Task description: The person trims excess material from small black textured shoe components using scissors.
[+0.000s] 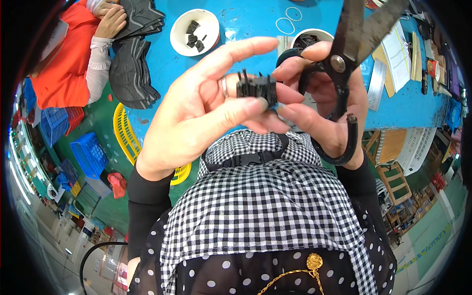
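Note:
My left hand [194,105] pinches a small stack of short black strips [256,90] between thumb and fingers, its index finger stretched out above. The strips are bunched side by side, with a few ends sticking up. A pair of black-handled scissors [338,63] hangs on the fingers of my right hand [327,103], its blades spread and pointing up and away. The right thumb and fingertips come close to the right end of the stack; whether they touch it I cannot tell. Just beyond my left hand stands a white bowl [181,34] with several black bundles inside.
A second bowl [322,33] with black pieces sits behind my right hand. Pale rubber bands [285,25] lie on the blue table [250,22]. Stacked dark fabric pieces [132,73] lie at left, near a co-worker's hand [112,20]. A yellow basket [123,130] stands below the table edge.

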### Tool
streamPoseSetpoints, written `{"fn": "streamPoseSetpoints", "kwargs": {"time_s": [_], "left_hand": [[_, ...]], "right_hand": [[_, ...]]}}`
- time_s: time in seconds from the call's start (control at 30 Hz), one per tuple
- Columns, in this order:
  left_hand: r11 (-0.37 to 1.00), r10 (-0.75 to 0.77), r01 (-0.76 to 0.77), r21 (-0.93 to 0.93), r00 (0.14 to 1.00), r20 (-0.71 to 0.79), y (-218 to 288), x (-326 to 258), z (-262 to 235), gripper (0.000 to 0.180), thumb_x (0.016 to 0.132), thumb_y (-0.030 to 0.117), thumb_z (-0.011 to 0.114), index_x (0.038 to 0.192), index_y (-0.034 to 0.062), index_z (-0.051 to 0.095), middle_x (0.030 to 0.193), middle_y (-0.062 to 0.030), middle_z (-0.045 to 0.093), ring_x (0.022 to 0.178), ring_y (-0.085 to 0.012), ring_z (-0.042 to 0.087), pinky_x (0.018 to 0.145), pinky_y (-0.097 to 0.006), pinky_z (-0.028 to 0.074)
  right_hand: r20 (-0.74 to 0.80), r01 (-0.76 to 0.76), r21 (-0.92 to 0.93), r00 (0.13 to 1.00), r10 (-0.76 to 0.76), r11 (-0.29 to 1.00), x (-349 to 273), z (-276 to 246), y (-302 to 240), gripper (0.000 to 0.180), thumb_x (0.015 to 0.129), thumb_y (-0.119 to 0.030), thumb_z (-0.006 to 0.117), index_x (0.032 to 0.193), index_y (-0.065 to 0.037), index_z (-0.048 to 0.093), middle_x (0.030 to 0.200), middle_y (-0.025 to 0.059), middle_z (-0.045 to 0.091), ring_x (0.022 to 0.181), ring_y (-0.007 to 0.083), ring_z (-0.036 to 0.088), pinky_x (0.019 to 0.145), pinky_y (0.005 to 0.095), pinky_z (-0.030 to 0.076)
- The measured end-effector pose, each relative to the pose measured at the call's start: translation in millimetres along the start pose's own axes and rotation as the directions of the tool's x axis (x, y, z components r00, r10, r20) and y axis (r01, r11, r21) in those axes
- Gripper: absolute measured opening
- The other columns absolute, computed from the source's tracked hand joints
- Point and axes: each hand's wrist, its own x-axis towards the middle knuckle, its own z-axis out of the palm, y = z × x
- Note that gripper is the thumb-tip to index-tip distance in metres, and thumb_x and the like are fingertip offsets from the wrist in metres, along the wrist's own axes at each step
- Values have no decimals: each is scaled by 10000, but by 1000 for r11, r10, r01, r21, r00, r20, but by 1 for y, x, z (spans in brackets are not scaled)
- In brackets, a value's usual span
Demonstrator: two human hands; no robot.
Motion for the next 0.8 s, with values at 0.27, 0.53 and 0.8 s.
{"fn": "streamPoseSetpoints", "kwargs": {"time_s": [0.27,0.53,0.8], "left_hand": [[998,-58,58,-29,998,-11,-4,-2,5,668,643,232,737,1146,-73,421,903,-195,613,709,-228,635,645,-294,530],[984,30,-19,-180,998,56,-31,-9,5,323,644,24,711,894,-10,508,859,-79,594,823,-125,584,739,-238,496],[990,103,-103,99,995,11,-34,-16,21,536,659,33,709,1115,-3,430,900,-72,573,788,-117,577,682,-237,501]], "right_hand": [[-37,107,-4,994,-107,994,-10,-5,-9,625,634,8,692,1159,-62,360,969,151,560,764,153,537,737,280,437],[61,250,-65,967,-246,966,-16,-1,-10,656,597,11,733,1144,-43,376,970,160,575,739,130,525,687,251,436],[32,188,-68,982,-186,980,-28,-4,-6,575,620,27,717,1089,-13,387,915,114,550,726,106,504,703,247,442]]}}
